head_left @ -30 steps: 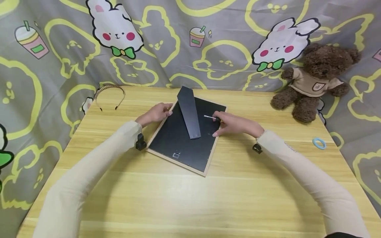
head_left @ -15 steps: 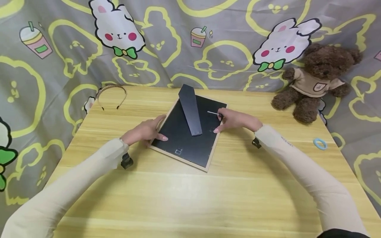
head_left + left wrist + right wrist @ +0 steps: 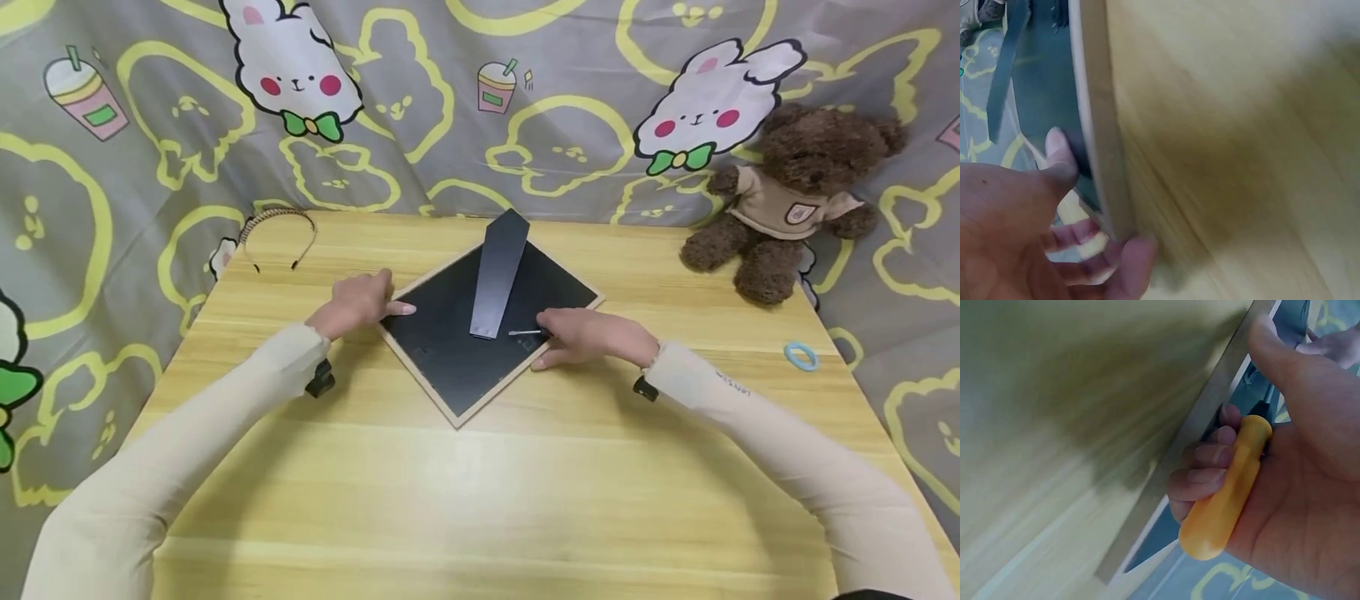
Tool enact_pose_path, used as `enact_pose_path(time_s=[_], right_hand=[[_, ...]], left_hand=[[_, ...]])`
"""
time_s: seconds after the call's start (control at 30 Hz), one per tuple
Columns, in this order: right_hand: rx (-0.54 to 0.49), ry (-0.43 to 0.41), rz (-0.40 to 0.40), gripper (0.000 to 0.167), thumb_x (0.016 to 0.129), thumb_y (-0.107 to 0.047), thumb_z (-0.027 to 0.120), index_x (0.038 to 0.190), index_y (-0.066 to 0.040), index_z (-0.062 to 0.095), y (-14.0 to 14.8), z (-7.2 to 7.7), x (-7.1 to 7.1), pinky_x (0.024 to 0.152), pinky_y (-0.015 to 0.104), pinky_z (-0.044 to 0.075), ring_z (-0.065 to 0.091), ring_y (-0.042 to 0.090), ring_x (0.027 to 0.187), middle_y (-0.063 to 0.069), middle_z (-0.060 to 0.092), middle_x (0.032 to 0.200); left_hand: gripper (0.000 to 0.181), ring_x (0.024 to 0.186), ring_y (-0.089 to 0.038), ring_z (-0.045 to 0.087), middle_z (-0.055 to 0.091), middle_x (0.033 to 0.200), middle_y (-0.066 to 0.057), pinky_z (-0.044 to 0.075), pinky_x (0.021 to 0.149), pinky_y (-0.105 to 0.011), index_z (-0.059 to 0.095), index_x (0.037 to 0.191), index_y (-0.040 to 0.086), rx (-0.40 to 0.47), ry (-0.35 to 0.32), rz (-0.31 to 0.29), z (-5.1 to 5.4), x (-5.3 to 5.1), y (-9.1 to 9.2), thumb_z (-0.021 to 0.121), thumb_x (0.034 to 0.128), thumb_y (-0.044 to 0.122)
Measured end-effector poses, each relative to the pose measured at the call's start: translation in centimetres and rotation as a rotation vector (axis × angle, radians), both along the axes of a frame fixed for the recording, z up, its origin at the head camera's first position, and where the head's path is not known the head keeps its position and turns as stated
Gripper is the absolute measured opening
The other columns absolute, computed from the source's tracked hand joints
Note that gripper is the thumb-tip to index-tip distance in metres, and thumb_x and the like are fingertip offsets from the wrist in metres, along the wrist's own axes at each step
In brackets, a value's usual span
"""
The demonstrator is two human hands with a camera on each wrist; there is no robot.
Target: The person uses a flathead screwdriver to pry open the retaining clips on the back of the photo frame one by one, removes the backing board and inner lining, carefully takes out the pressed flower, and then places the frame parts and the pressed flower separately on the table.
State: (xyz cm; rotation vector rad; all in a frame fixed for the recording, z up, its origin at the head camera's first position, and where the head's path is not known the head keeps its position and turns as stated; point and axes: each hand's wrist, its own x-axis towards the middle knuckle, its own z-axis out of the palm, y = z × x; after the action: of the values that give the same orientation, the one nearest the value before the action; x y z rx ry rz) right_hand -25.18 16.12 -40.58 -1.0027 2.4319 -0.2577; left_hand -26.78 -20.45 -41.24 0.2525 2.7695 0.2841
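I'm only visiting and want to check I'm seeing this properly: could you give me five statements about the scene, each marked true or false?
1. The right hand holds a yellow-handled screwdriver. True.
2. The left hand is far from the frame. False: it grips the frame's edge.
3. The frame's black back faces up. True.
4. The teddy bear wears the headband. False: the headband is at the opposite side of the table.
5. The blue ring lies on the table. True.

A wood-grain table (image 3: 465,508) carries a picture frame (image 3: 450,362), headband (image 3: 260,219), blue ring (image 3: 790,354) and seated teddy bear (image 3: 783,204).
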Motion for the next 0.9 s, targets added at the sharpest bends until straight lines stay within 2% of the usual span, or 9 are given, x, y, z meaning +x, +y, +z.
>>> enact_pose_path(time_s=[0.13,0.23,0.33,0.43,0.57,0.67,0.77,0.87,0.9], right_hand=[[0.026,-0.061,0.026,0.046,0.096,-0.048,0.074,0.094,-0.008,0.052,-0.2,0.5,0.4,0.074,0.035,0.039,0.045,0.017,0.078,0.0,0.044,0.083],[-0.005,-0.129,0.047,0.042,0.099,-0.046,0.071,0.089,-0.01,0.052,0.4,0.9,-0.4,0.072,0.033,0.038,0.044,0.016,0.076,0.0,0.044,0.08],[-0.074,-0.13,0.038,0.039,0.101,-0.042,0.07,0.085,-0.011,0.053,1.4,0.9,-1.7,0.071,0.034,0.038,0.044,0.016,0.074,0.002,0.048,0.082],[-0.128,-0.102,-0.04,0.038,0.1,-0.035,0.073,0.087,-0.007,0.051,2.7,0.5,-3.2,0.07,0.034,0.036,0.041,0.018,0.075,0.007,0.047,0.086],[-0.12,-0.15,-0.122,0.041,0.098,-0.029,0.076,0.094,-0.002,0.046,4.0,0.1,-4.3,0.072,0.035,0.032,0.036,0.02,0.078,0.01,0.042,0.09],[-0.05,-0.201,-0.108,0.043,0.1,-0.033,0.074,0.099,-0.001,0.046,3.8,0.4,-3.8,0.072,0.036,0.032,0.037,0.021,0.077,0.008,0.041,0.088],[0.057,-0.188,-0.074,0.044,0.103,-0.041,0.068,0.106,-0.001,0.049,3.0,0.8,-2.2,0.073,0.038,0.034,0.041,0.02,0.077,0.006,0.043,0.086],[0.126,-0.181,-0.058,0.052,0.101,-0.051,0.066,0.113,-0.002,0.051,2.3,0.8,-0.2,0.078,0.039,0.039,0.046,0.021,0.082,0.006,0.048,0.09],[0.136,-0.193,-0.046,0.055,0.1,-0.054,0.067,0.115,-0.003,0.05,2.1,0.8,0.4,0.079,0.039,0.041,0.048,0.021,0.085,0.007,0.05,0.093]], left_hand=[[0.067,0.091,-0.041,0.067,0.066,0.097,-0.025,0.054,0.084,-0.053,0.049,0.115,-0.004,-0.057,-0.018,0.048,-0.2,0.3,-0.1,0.049,0.1055,0.062],[0.075,0.087,-0.039,0.067,0.064,0.1,-0.032,0.055,0.093,-0.053,0.051,0.12,-0.013,-0.015,-0.049,0.081,-0.2,0.3,0.1,0.048,0.1064,0.06],[0.075,0.065,-0.027,0.064,0.066,0.09,-0.028,0.059,0.08,-0.044,0.044,0.134,-0.02,0.092,-0.112,0.114,0.0,0.1,0.0,0.053,0.108,0.05],[0.068,0.05,-0.017,0.061,0.066,0.078,-0.02,0.058,0.061,-0.033,0.036,0.142,-0.016,0.202,-0.159,0.141,0.2,0.0,-0.2,0.054,0.1094,0.041],[0.053,0.05,-0.019,0.065,0.068,0.095,-0.026,0.057,0.053,-0.031,0.039,0.135,-0.007,0.274,-0.112,0.131,0.2,0.1,-0.1,0.057,0.1091,0.035],[0.052,0.054,-0.021,0.064,0.065,0.12,-0.035,0.055,0.06,-0.033,0.038,0.139,-0.004,0.272,-0.035,0.092,-0.1,0.3,0.2,0.06,0.1082,0.032],[0.062,0.068,-0.027,0.061,0.066,0.119,-0.03,0.049,0.069,-0.039,0.034,0.151,-0.001,0.273,0.055,0.055,-0.6,0.4,0.7,0.064,0.1064,0.031],[0.071,0.091,-0.034,0.059,0.063,0.106,-0.024,0.048,0.082,-0.048,0.031,0.157,0.003,0.316,0.109,0.036,-1.0,0.4,1.1,0.068,0.1038,0.032],[0.074,0.101,-0.037,0.06,0.063,0.113,-0.024,0.049,0.088,-0.052,0.031,0.158,0.004,0.34,0.11,0.028,-1.0,0.5,1.2,0.07,0.1022,0.032]])
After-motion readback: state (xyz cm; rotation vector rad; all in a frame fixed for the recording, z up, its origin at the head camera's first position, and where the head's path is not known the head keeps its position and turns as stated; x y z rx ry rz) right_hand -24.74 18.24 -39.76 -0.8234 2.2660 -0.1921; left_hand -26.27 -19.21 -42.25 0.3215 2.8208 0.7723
